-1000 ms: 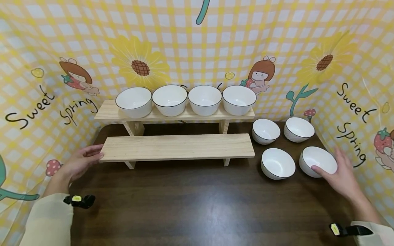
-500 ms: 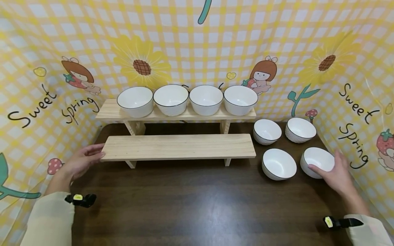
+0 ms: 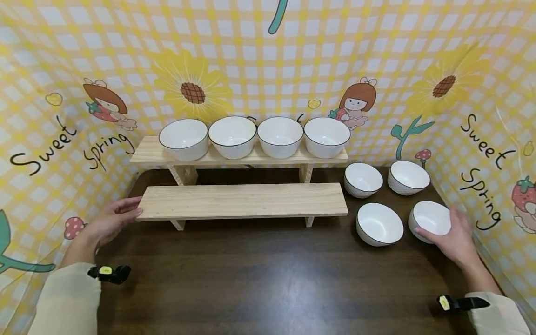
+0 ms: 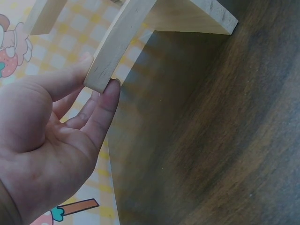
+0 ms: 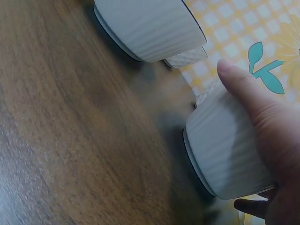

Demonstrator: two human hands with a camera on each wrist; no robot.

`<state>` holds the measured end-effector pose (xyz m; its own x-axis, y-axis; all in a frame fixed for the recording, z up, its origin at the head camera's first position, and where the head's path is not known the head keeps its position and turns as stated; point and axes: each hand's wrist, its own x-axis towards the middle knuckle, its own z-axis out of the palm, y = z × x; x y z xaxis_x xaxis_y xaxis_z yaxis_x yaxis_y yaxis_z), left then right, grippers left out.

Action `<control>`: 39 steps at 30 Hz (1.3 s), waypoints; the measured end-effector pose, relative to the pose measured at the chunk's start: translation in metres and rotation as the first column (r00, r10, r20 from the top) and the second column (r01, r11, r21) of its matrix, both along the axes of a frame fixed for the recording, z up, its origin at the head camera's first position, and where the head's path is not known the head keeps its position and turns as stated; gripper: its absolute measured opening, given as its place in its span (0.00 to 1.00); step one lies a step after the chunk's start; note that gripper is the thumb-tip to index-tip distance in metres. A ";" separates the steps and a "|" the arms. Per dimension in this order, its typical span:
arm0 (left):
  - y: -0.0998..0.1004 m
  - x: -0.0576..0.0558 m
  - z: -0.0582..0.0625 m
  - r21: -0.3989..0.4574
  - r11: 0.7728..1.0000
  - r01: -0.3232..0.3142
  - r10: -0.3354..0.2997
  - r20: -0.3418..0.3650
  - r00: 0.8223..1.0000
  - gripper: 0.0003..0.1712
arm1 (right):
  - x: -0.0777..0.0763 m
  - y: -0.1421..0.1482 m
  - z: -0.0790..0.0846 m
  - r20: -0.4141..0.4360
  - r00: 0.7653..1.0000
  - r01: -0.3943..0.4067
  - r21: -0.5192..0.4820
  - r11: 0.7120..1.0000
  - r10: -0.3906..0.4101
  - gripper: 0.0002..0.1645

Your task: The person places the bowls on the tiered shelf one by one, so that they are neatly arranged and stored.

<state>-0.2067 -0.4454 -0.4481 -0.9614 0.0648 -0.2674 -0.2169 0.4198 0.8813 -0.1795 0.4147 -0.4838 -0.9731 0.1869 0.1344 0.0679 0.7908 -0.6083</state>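
Observation:
My left hand (image 3: pixel 114 219) pinches the left end of the lower board of a two-tier wooden shelf (image 3: pixel 243 201). In the left wrist view, the thumb lies on one face of the board end (image 4: pixel 104 70) and the fingers on the other. At the right, my right hand (image 3: pixel 456 237) grips a white bowl (image 3: pixel 431 218) with a dark rim, thumb on the near side; its fingertips are hidden. The right wrist view shows this bowl's ribbed wall (image 5: pixel 225 145) standing on the table. A similar bowl (image 3: pixel 379 224) stands just left of it.
Two textured bowls, one near the shelf (image 3: pixel 363 179) and another bowl (image 3: pixel 408 177) beside it, stand behind. Several white bowls, such as the leftmost bowl (image 3: pixel 183 139), line the upper tier. Checked cloth (image 3: pixel 268 70) walls surround the dark wooden table (image 3: pixel 251 279).
My right hand has moved slightly left and closed in around the front right bowl. The left hand keeps its hold on the shelf board.

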 end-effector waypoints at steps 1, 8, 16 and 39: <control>0.000 0.000 0.000 -0.002 1.000 0.001 -0.001 0.000 1.000 0.45 | 0.000 0.000 0.000 0.006 1.000 0.000 0.006 1.000 0.000 0.73; 0.000 0.001 -0.001 -0.006 1.000 0.000 0.000 -0.007 1.000 0.45 | -0.001 0.000 0.002 0.056 0.998 0.009 0.005 1.000 -0.009 0.71; 0.001 0.001 0.000 -0.007 1.000 0.001 -0.001 -0.009 1.000 0.45 | -0.002 -0.002 0.004 0.088 0.995 0.033 0.042 0.999 -0.037 0.70; 0.001 0.000 -0.001 -0.001 1.000 -0.005 0.005 -0.009 1.000 0.45 | 0.002 -0.003 0.024 -0.015 1.000 -0.017 0.090 0.996 0.019 0.62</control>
